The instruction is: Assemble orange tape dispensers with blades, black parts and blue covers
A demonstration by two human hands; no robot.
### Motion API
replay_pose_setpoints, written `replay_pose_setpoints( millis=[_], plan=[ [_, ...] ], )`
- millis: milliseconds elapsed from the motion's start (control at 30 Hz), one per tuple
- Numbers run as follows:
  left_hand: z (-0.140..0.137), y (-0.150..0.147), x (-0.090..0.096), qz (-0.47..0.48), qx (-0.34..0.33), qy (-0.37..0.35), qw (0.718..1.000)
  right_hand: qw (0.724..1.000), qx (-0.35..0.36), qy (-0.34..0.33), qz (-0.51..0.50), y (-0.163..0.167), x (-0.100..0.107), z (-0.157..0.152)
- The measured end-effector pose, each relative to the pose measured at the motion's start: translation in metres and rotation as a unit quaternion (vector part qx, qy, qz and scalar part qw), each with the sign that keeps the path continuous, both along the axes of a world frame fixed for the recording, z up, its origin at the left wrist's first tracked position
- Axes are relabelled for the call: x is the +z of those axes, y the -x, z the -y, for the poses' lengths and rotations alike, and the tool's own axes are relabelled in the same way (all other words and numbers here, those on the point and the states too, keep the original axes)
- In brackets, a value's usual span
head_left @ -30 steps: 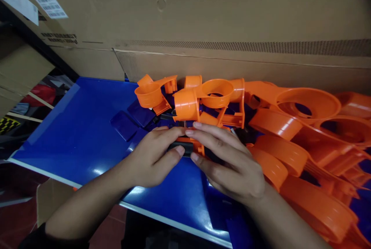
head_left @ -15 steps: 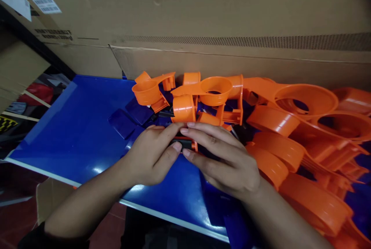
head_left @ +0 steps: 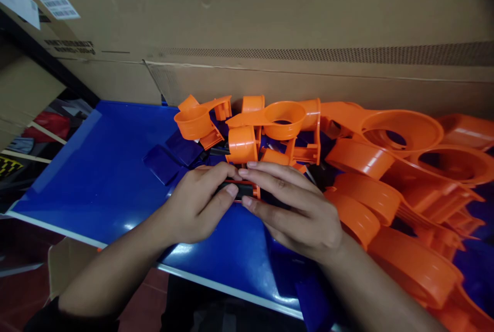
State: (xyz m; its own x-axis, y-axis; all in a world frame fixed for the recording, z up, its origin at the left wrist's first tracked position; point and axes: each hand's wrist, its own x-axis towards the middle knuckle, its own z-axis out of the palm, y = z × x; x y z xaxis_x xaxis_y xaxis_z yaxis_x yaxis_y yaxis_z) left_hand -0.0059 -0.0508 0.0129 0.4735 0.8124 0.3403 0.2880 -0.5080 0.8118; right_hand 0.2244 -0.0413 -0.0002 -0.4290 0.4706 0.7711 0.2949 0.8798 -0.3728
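Observation:
My left hand (head_left: 196,202) is closed on an orange tape dispenser (head_left: 258,192), its thumb lying on the black roller (head_left: 244,191). Opposite, my right hand (head_left: 297,206) grips the right end of the same dispenser, with thumb and fingertips around its edges. The forefingers of both hands meet above the roller. Most of the dispenser is hidden beneath my hands. Just behind them lie more orange dispenser bodies with round hubs (head_left: 284,121), and dark blue plastic flaps (head_left: 161,163) rest to the left.
A large heap of orange dispensers (head_left: 417,265) covers the right side of the blue table (head_left: 96,167). A big cardboard box (head_left: 231,18) stands along the back like a wall. The table's pale front edge (head_left: 227,291) runs below my wrists.
Both hands stay on the dispenser. The left thumb has shifted slightly left along the black roller, showing more of it. The whole view has moved a little.

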Motion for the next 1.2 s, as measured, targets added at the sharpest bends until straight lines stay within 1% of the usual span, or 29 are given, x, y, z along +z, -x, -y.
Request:
replay_pose_setpoints(
  millis=[133,267,367,533,667,733,767,833,900,967,1067,1200],
  plan=[
    [0.0,-0.001,-0.002,-0.032,0.002,-0.018,0.999,1.0,-0.001,-0.001,0.005,0.0,-0.001,0.0],
    [0.002,-0.001,-0.005,-0.142,0.027,-0.08,0.986,1.0,0.007,-0.022,0.003,0.0,-0.002,-0.001],
    [0.001,0.0,-0.007,-0.19,0.026,-0.097,0.977,1.0,0.003,-0.006,0.008,0.0,-0.002,0.0],
    [0.001,-0.001,-0.008,-0.164,0.016,-0.094,0.982,1.0,0.009,-0.005,0.009,0.0,-0.001,0.0],
    [0.0,0.003,-0.003,-0.085,0.011,-0.092,0.992,1.0,0.012,-0.013,0.011,-0.002,-0.003,-0.001],
    [-0.001,0.009,0.002,-0.047,0.016,-0.069,0.996,1.0,0.013,-0.019,0.008,-0.004,-0.005,-0.001],
    [-0.002,0.012,0.005,-0.026,0.024,-0.044,0.998,1.0,0.011,-0.023,0.005,-0.004,-0.005,-0.001],
    [-0.005,0.019,0.008,0.036,0.046,0.03,0.998,1.0,0.005,-0.03,-0.002,-0.004,-0.005,-0.001],
    [-0.008,0.023,0.007,0.117,0.063,0.105,0.986,0.999,-0.001,-0.031,-0.005,-0.004,-0.004,-0.001],
    [-0.012,0.025,0.004,0.181,0.056,0.151,0.97,0.999,-0.003,-0.033,-0.01,-0.004,-0.003,-0.001],
    [-0.017,0.026,-0.003,0.222,0.032,0.182,0.957,0.999,-0.002,-0.045,-0.015,-0.003,0.0,-0.003],
    [-0.019,0.029,-0.005,0.222,0.019,0.207,0.953,0.998,-0.004,-0.055,-0.004,-0.003,0.005,-0.003]
  ],
)
